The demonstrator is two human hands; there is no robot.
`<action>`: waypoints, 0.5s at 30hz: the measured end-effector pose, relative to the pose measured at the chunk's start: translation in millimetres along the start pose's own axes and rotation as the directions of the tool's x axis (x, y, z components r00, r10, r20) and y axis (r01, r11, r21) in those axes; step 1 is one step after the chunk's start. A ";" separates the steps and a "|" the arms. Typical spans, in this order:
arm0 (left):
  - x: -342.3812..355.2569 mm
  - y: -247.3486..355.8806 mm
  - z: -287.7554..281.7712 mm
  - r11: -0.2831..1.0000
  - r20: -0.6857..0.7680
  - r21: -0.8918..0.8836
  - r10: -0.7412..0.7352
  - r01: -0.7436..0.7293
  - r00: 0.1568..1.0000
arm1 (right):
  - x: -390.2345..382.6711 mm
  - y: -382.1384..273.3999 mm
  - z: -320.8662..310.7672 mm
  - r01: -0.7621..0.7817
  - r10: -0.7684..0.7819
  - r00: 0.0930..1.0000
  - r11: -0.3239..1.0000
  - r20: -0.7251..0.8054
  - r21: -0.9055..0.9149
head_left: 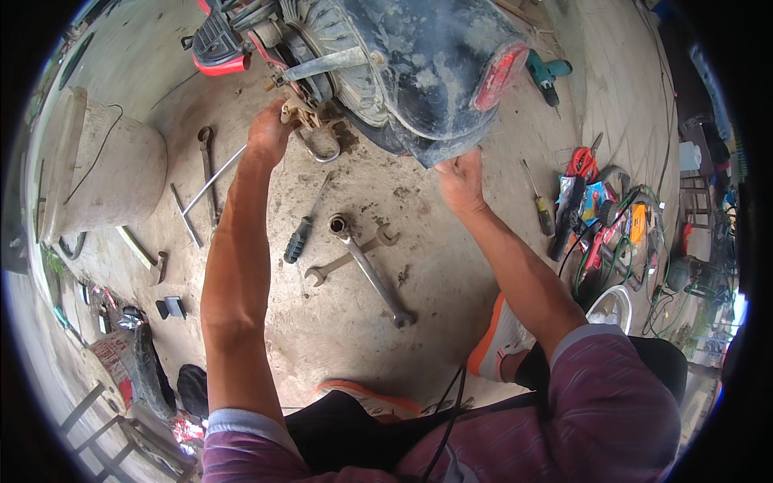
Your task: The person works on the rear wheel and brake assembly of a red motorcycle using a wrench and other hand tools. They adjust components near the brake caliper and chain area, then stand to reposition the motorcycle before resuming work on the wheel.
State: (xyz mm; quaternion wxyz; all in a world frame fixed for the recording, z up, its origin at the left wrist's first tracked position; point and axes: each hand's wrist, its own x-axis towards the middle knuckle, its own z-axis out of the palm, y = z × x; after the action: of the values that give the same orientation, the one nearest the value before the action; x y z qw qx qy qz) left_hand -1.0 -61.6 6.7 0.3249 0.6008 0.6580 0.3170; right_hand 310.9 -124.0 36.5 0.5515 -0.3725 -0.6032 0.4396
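A dusty dark machine (439, 68) with a rounded cover, a ribbed side and a red oval patch lies at the top of the view. My left hand (272, 133) is closed on a tan, dirt-caked part (303, 115) at its lower left, beside a curved metal loop (321, 145). At the cover's lower edge, my right hand (463, 181) has its fingers curled against the rim, gripping it. Between my arms lie a screwdriver (299, 239), an open-ended wrench (332, 268) and a socket wrench (377, 283) crossing over it.
Left on the concrete are a ring spanner (208, 165), a T-handle wrench (193, 201), a hammer (150, 259) and a large pale bucket (121, 161). Rightward sit a green drill (549, 74), another screwdriver (542, 211), a heap of tools and cables (604, 213) and a white pail (612, 310).
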 end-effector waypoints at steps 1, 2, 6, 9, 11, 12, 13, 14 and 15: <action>0.4 -2.4 -1.8 1.000 0.003 -0.009 -0.013 0.013 1.000 | -1.1 1.7 1.1 0.004 -0.003 1.000 1.000 0.014 -0.023; 10.9 -27.0 0.0 0.980 0.014 -0.199 -0.010 0.013 1.000 | -0.1 2.5 2.2 0.011 -0.009 0.999 0.999 0.033 -0.043; 14.2 -37.7 5.7 0.992 -0.011 -0.117 0.038 -0.039 0.999 | -0.9 23.9 -6.3 0.048 -0.032 0.993 0.990 0.117 -0.133; 15.8 -36.5 8.9 0.992 -0.027 -0.129 0.015 -0.018 1.000 | -4.9 62.6 -17.2 0.145 -0.054 0.978 0.868 0.201 -0.475; 39.7 -98.7 5.3 0.934 -0.075 -0.353 0.040 -0.064 0.996 | -3.9 75.2 -7.0 0.001 0.112 0.969 0.890 0.221 -0.456; 42.7 -103.3 9.0 0.957 -0.077 -0.279 0.066 -0.085 0.995 | -5.1 78.1 -6.8 -0.082 0.203 0.955 0.883 0.218 -0.462; 43.5 -106.7 8.5 0.974 -0.085 -0.199 0.090 -0.105 0.992 | -3.7 73.9 -4.7 -0.199 0.281 0.943 0.905 0.178 -0.376; 34.4 -77.6 13.9 0.989 -0.057 0.072 0.130 -0.125 0.990 | -3.1 66.8 -9.5 -0.320 0.368 0.921 0.901 0.126 -0.292; 26.7 -61.3 10.0 0.927 -0.040 0.351 0.160 -0.136 0.986 | -0.9 61.4 -8.3 -0.422 0.445 0.890 0.887 0.101 -0.190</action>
State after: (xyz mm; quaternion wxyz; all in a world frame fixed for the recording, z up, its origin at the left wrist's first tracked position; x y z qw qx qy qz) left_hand -30.5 -39.5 -49.9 0.1667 0.6855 0.6669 0.2399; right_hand 317.1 -103.2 -21.5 0.3627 -0.5096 -0.5760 0.5264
